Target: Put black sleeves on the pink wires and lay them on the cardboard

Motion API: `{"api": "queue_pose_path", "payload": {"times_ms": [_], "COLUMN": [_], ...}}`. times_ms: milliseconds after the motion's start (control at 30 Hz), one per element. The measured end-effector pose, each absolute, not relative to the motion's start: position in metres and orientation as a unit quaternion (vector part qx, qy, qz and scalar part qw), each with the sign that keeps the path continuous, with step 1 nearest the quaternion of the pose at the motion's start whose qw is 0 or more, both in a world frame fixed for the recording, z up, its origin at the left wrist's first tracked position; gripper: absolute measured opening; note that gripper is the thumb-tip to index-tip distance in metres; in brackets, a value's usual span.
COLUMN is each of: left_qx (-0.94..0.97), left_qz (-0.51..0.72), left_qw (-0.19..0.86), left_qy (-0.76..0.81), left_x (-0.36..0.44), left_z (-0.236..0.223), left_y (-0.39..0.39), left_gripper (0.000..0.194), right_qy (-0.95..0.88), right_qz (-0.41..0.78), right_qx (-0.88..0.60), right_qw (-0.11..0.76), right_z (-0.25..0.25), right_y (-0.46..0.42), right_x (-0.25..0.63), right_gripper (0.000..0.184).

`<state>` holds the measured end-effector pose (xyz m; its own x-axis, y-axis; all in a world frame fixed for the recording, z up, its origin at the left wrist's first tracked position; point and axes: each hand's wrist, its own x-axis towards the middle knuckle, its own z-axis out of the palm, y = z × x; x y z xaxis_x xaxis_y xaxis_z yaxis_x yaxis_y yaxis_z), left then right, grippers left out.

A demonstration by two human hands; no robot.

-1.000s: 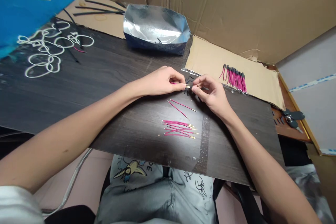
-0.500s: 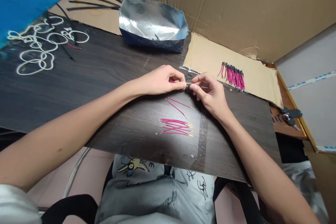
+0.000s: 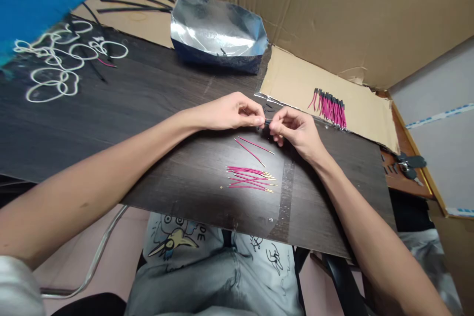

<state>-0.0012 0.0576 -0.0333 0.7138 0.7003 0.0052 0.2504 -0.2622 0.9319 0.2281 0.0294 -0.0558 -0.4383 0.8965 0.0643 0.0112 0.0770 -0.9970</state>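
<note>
Above the middle of the dark table, both hands meet fingertip to fingertip. My left hand (image 3: 246, 112) is closed in a pinch on a thin pink wire, mostly hidden behind the fingers. Facing it, my right hand (image 3: 294, 131) pinches a short black tube (image 3: 267, 122) at the wire's end; how far the tube sits on the wire I cannot tell. Just behind the fingertips lie several loose black tube pieces (image 3: 269, 106). In front of the hands are two separate pink wires (image 3: 256, 145), and nearer me a bundle of pink wires (image 3: 246, 178) with gold-coloured tips pointing right.
Pink wires with black sleeves (image 3: 331, 109) lie in a row on a cardboard strip (image 3: 289, 71). An open foil pouch (image 3: 218, 24) stands at the back. White rubber bands (image 3: 54, 85) and long black tubes (image 3: 137, 9) are at left. Keys (image 3: 409, 170) lie far right.
The black tube now shows between the fingertips, where a metallic wire tip showed before. Both hands have shifted very slightly to the right in view.
</note>
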Motion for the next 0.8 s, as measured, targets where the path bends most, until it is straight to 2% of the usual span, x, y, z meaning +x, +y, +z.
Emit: {"api": "queue_pose_path", "payload": {"times_ms": [367, 667, 800], "left_qx": [0.686, 0.657, 0.651], "left_qz": [0.232, 0.252, 0.251], "left_qw": [0.616, 0.645, 0.646], "left_qy": [0.310, 0.299, 0.311], "left_x": [0.0011, 0.0011, 0.0019], "left_z": [-0.0285, -0.0365, -0.0341], "left_y": [0.0513, 0.0522, 0.0526], "left_gripper": [0.022, 0.023, 0.022], "right_qy": [-0.621, -0.640, -0.635], "right_qz": [0.585, 0.531, 0.545], "right_qx": [-0.365, -0.393, -0.391], "right_qw": [0.372, 0.392, 0.384], "right_z": [-0.0566, -0.0567, -0.0577], "right_y": [0.0307, 0.0250, 0.0284], "right_x": [0.2288, 0.2235, 0.2264], "right_gripper": [0.035, 0.037, 0.037]}}
